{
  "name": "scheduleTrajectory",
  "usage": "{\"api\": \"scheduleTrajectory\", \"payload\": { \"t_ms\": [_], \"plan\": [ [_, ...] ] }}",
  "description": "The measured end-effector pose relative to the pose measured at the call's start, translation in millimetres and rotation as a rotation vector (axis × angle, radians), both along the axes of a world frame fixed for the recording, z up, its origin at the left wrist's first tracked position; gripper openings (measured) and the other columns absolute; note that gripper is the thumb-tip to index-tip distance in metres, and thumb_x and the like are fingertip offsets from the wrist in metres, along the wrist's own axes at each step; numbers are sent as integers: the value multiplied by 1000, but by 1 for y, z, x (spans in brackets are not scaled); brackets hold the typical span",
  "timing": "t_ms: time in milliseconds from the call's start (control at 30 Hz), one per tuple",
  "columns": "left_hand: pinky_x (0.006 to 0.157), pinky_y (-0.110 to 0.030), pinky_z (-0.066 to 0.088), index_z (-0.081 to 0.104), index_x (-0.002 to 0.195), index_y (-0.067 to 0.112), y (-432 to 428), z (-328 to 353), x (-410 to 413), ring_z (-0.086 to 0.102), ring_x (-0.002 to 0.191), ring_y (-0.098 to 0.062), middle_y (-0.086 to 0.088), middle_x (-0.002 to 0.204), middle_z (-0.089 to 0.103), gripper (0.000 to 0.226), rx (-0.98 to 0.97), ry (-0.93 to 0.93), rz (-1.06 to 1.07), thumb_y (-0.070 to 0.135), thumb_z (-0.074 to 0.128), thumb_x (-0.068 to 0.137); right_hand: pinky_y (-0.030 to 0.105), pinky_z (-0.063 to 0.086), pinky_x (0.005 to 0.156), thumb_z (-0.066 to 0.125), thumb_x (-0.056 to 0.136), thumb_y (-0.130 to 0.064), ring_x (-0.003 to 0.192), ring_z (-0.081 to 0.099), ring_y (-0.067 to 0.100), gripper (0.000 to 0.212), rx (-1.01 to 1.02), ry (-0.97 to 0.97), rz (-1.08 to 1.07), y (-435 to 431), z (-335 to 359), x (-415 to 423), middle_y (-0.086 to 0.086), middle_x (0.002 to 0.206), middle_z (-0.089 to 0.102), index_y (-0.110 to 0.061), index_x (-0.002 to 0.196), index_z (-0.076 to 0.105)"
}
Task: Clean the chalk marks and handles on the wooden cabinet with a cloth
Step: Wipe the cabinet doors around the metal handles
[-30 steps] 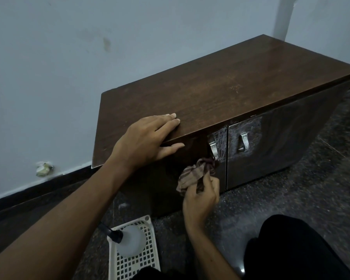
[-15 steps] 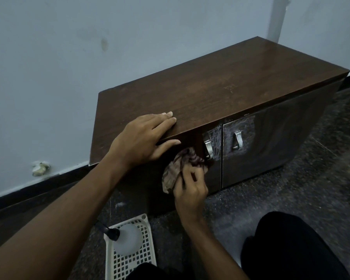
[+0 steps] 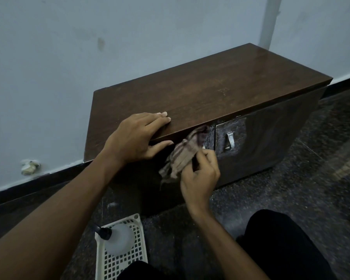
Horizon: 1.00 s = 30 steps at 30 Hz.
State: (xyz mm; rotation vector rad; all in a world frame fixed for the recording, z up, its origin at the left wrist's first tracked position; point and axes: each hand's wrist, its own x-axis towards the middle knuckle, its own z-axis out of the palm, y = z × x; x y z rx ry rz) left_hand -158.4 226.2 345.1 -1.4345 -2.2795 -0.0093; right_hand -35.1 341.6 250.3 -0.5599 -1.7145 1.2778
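Observation:
A dark wooden cabinet (image 3: 210, 91) stands against the wall. My left hand (image 3: 135, 138) rests flat on its top front edge, thumb under the lip. My right hand (image 3: 200, 174) grips a striped cloth (image 3: 182, 156) and presses it against the upper corner of the left door, covering most of that door's metal handle (image 3: 203, 146). The right door carries a metal handle (image 3: 230, 140) surrounded by whitish chalk smears (image 3: 238, 126).
A white perforated basket (image 3: 119, 259) on the dark speckled floor holds a translucent bottle with a black cap (image 3: 118, 238). My dark-clothed knee (image 3: 277, 239) is at the lower right. A pale wall runs behind the cabinet, with a pipe (image 3: 269, 21) at the back.
My right hand has carried the cloth up and to the right, from beside the left handle onto it and the door's top corner. My left hand has stayed on the cabinet top.

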Motion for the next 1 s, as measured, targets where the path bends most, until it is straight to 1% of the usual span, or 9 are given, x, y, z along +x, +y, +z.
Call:
{"api": "scheduleTrajectory", "payload": {
  "t_ms": [100,233,400,467,567,633,733,833,1000],
  "plan": [
    [97,-40,53,63,130,9,1,-3,0,63,121,-25,-9,134,64,60,7,7,-2,53,65,89,12,33,59,68,87,-10,62,41,5,13,-17,-77,-44,25,9,-1,-4,71,46,-6,75,70],
    [96,-39,52,63,130,10,1,-3,0,64,120,-25,-8,134,64,60,7,7,1,53,65,89,11,29,52,66,87,-8,56,40,8,18,109,-153,20,39,15,5,-1,65,45,-8,69,68],
    [96,-39,52,64,129,9,1,-3,1,64,119,-24,-8,133,65,59,19,13,-3,52,67,88,27,30,52,61,76,-1,51,38,9,32,-67,-202,38,68,-3,13,6,58,47,-15,50,49],
    [96,-39,52,64,129,8,1,-2,1,65,119,-25,-9,132,65,60,14,16,-7,51,68,88,20,31,50,63,81,-5,51,42,8,36,13,-254,86,79,-16,17,2,58,48,-19,50,54],
    [97,-40,52,63,130,8,2,-1,1,64,119,-25,-10,133,65,61,-1,6,-10,52,66,89,8,32,52,66,87,-9,58,49,6,15,207,-372,135,77,-41,27,-3,69,52,-16,79,77],
    [97,-40,52,63,130,8,1,-2,2,64,119,-26,-10,133,65,61,4,11,-8,52,66,89,7,36,56,67,87,-4,63,55,10,17,242,-367,101,71,-54,29,-2,79,57,-12,97,78],
    [97,-40,51,63,131,8,1,-2,1,64,120,-26,-9,133,65,61,6,13,-1,53,65,89,24,49,58,67,83,6,72,60,15,29,302,-178,23,69,-48,22,3,89,62,-9,106,76],
    [97,-40,51,62,132,8,2,-1,1,63,120,-26,-10,134,64,62,-4,4,0,54,63,90,30,52,60,66,81,8,77,60,17,40,457,-23,-18,76,-26,8,5,96,61,-12,115,73],
    [97,-40,51,62,131,9,2,-2,2,64,119,-26,-9,134,64,62,7,7,1,54,63,90,35,55,63,63,78,10,81,60,21,50,561,-19,-59,74,-27,2,8,99,59,-12,123,69]
  ]
}}
